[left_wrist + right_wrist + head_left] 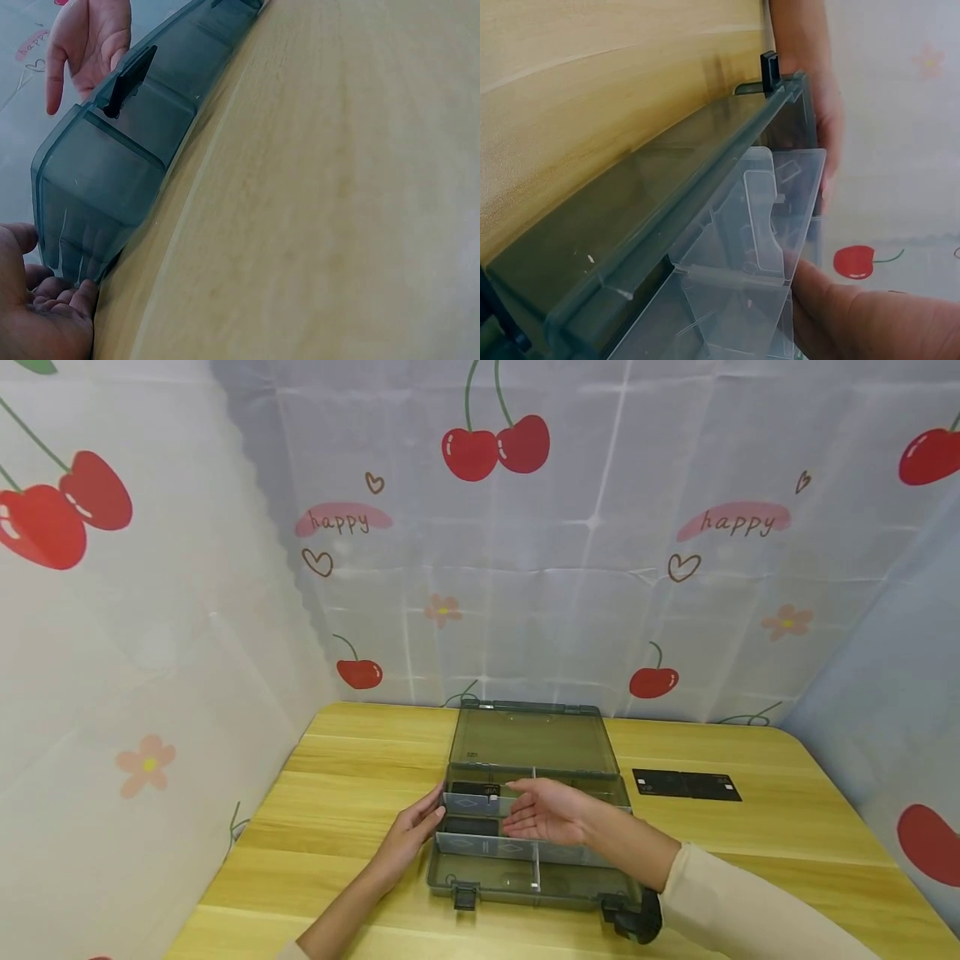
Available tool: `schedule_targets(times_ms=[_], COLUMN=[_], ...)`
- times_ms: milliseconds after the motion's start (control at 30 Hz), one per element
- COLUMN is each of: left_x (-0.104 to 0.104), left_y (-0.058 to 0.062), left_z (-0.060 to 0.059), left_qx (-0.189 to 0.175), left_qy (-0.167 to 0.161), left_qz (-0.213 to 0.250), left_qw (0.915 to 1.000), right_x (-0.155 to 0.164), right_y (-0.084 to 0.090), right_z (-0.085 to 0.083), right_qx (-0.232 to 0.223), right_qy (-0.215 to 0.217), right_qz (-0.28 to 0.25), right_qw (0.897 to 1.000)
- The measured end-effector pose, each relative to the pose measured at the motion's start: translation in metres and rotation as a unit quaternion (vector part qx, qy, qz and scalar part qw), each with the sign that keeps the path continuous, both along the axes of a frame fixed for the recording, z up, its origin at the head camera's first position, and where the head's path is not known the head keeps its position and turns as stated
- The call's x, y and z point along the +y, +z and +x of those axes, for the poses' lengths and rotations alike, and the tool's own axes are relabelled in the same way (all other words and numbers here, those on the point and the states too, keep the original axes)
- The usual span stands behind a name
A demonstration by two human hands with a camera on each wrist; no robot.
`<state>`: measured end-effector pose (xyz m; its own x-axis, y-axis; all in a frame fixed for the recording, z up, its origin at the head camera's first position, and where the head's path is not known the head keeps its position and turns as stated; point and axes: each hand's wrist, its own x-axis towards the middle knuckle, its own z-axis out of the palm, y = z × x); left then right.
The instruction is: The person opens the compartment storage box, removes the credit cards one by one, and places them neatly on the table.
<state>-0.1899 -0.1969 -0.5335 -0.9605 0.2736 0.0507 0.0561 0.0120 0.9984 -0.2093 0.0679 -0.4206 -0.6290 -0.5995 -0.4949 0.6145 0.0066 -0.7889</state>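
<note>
An olive-green see-through storage box [573, 887] lies on the table with its lid [534, 739] folded back. Clear dividers [487, 843] split it into rows. A black card with VIP lettering [477, 791] sits in the left compartment of the back row, and a dark card [472, 827] lies in the row before it. My left hand [408, 837] holds the box's left side, thumb at the rim and fingers low against the wall. Over the middle of the box my right hand [551, 812] has its fingers stretched out, palm facing left, nothing in it.
Two black cards [686, 784] lie end to end on the wooden table [360, 735], right of the box. Latches [465, 895] and a black handle [643, 920] stick out at the box's front. A cherry-print curtain [510, 577] rises behind and beside the table.
</note>
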Motion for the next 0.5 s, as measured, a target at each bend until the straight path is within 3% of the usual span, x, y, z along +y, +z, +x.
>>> schedule_targets(times_ms=[500], left_x=[0.001], left_y=[0.003], left_z=[0.001], left_qx=[-0.004], left_qy=[0.002], left_qz=[0.003], left_qw=[1.0000], right_x=[-0.011], right_y=[-0.010], right_z=[-0.002], right_qx=[0.015], right_qy=[0.003], right_qz=[0.023], right_qw=[1.000])
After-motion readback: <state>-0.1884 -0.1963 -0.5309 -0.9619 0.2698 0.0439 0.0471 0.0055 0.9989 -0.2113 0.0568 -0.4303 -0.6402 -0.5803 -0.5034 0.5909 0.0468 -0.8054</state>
